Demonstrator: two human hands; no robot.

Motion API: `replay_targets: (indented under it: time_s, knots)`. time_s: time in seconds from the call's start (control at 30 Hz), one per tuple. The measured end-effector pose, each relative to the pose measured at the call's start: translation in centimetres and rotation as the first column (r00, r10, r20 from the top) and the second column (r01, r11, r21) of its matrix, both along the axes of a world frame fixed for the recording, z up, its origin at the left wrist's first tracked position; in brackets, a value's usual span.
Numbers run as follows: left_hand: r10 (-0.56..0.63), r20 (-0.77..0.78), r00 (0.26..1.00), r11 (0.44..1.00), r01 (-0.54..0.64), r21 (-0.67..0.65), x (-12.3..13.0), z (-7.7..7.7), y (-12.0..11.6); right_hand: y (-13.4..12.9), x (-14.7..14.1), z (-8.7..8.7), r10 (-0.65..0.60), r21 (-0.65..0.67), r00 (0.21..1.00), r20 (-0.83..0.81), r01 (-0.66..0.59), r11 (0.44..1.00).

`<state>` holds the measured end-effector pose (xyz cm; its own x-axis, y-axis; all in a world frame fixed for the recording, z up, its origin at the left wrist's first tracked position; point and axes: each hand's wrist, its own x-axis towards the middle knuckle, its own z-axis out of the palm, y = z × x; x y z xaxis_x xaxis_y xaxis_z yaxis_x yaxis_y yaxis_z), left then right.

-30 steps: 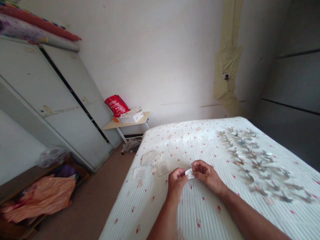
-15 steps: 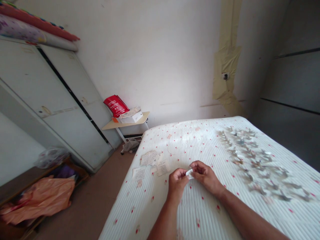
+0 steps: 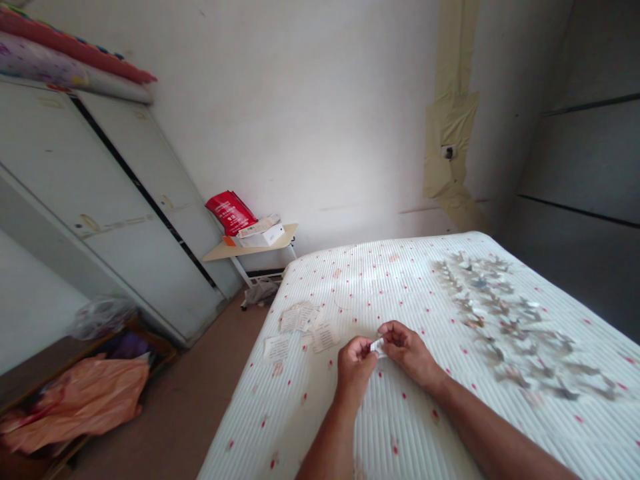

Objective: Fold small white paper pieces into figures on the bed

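Between both hands, above the mattress (image 3: 345,413), is a small folded piece of printed paper (image 3: 377,347). My left hand (image 3: 356,363) pinches its left side between thumb and fingers. The right side of the paper is in the grip of my right hand (image 3: 407,353), whose fingers curl over and hide part of it. To the left of my hands lie several printed paper squares (image 3: 277,349), some of them overlapping. Rows of small folded paper figures (image 3: 510,327) spread over the right part of the mattress; their exact shape is blurred.
A small table (image 3: 220,251) against the wall carries a red bag (image 3: 231,212) and a white box (image 3: 267,236). Grey cabinets (image 3: 125,200) stand at left, with rolled mats on top. An orange plastic bag (image 3: 85,400) lies low at left. A taped wall socket (image 3: 449,153) is behind the mattress.
Both hands keep their pinch on the folded paper, with almost no movement. The whole view has shifted very slightly.
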<state>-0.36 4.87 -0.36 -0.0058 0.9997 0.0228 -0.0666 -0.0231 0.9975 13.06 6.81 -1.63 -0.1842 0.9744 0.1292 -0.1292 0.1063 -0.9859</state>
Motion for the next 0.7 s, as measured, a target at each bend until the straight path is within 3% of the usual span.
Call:
replay_targets:
  time_s: [0.43, 0.7]
  knots:
    - [-0.016, -0.035, 0.999, 1.000, 0.016, 0.007, 0.0, -0.3, 0.1, -0.5, 0.2, 1.1, 0.069, 0.035, 0.993, 0.092, -0.073, 0.997]
    - [-0.015, -0.054, 0.998, 1.000, 0.015, -0.016, 0.3, 0.0, 0.2, -0.1, 0.3, 0.3, 0.042, 0.069, 0.980, 0.196, -0.057, 0.996]
